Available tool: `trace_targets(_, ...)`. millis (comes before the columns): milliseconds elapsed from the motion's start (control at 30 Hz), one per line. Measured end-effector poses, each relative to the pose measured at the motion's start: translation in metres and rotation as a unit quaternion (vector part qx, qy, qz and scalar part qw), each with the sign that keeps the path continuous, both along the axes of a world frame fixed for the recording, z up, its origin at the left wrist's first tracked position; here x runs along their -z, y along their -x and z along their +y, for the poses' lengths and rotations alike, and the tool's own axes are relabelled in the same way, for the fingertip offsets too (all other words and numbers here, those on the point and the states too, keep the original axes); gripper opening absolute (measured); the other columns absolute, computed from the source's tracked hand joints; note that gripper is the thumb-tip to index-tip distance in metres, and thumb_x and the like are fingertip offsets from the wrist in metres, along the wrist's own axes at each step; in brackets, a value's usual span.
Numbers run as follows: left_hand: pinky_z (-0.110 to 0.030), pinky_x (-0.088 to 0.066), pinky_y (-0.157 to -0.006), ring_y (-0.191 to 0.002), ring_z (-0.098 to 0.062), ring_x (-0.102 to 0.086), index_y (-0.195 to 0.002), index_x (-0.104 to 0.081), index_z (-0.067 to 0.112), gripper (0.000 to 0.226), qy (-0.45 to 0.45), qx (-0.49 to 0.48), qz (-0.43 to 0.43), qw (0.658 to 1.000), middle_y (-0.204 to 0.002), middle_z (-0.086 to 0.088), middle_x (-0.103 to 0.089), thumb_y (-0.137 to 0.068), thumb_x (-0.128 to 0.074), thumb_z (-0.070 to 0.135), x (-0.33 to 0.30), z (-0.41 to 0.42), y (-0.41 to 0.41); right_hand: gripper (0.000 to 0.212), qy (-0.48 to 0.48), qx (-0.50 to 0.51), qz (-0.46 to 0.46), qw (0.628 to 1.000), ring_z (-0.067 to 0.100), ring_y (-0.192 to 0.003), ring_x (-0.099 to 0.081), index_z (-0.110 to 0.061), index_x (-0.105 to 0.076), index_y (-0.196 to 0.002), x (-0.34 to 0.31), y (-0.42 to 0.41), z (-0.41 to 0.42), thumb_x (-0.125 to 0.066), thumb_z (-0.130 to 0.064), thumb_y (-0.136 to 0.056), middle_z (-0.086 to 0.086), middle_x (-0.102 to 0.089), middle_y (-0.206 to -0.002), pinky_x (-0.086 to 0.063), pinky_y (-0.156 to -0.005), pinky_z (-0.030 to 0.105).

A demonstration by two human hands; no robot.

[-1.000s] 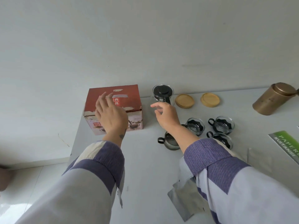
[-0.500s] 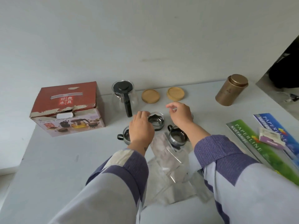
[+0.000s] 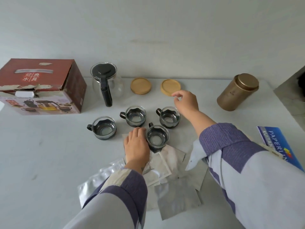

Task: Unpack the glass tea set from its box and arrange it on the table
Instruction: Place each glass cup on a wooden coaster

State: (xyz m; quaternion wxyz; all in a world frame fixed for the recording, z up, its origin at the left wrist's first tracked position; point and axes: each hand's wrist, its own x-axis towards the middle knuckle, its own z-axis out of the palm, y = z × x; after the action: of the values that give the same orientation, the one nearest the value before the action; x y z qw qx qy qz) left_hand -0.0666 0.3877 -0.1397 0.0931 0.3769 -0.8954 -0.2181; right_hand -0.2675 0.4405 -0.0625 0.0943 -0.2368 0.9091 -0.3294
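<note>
Since a moment ago the left hand has slid beside the nearest glass cup, fingers relaxed flat on the foil packets. The right hand hovers loosely curled, empty, near a round wooden coaster. Four black-handled clear cups cluster on the white counter before the glass teapot and red cardboard box.

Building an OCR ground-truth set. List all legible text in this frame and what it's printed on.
"经典水具": top of the red box.
"PAPERLINE", cut off at the frame edge and partly covered by a sticker: blue packet; the line below it starts "KUITAN", the rest is hidden by the sleeve.
Small print on the box front: too blurred to read.
Mark on the gold tin: too small to read.
</note>
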Motion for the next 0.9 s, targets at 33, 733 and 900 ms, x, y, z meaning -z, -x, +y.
trace_targets(33, -0.032, -0.024, -0.103, -0.123, -0.02, -0.038, -0.13, -0.047, 0.02, 0.042, 0.012, 0.008, -0.003, 1.0, -0.132, 0.002, -0.048, -0.09, -0.04, 0.011, 0.004, -0.001, 0.0, 0.024, -0.002, 0.005, -0.001, 1.0, 0.016, -0.111, -0.056, -0.022, -0.068, -0.105, 0.004, 0.009, -0.002, -0.052, -0.011, -0.091, -0.002, -0.064, -0.118, -0.038, -0.083, 0.021)
trace_targets(733, -0.032, -0.025, -0.093, -0.105, -0.018, -0.043, -0.11, -0.053, 0.022, 0.033, 0.071, -0.001, 0.015, 0.997, -0.114, 0.004, -0.051, -0.078, -0.052, 0.012, 0.02, -0.002, 0.001, 0.08, -0.111, 0.05, 0.027, 0.992, 0.03, -0.129, -0.033, -0.033, -0.037, -0.135, 0.065, 0.083, -0.061, -0.072, -0.057, -0.067, 0.003, -0.042, -0.139, -0.033, -0.101, 0.043)
trace_targets(900, -0.032, -0.026, -0.093, -0.105, -0.019, -0.044, -0.109, -0.052, 0.023, 0.032, 0.071, 0.0, 0.015, 0.997, -0.114, 0.005, -0.051, -0.079, -0.045, 0.016, 0.019, -0.003, 0.001, 0.076, -0.107, 0.059, 0.019, 0.992, 0.029, -0.13, -0.032, -0.031, -0.041, -0.136, 0.065, 0.085, -0.067, -0.07, -0.055, -0.07, 0.004, -0.042, -0.14, -0.032, -0.102, 0.04)
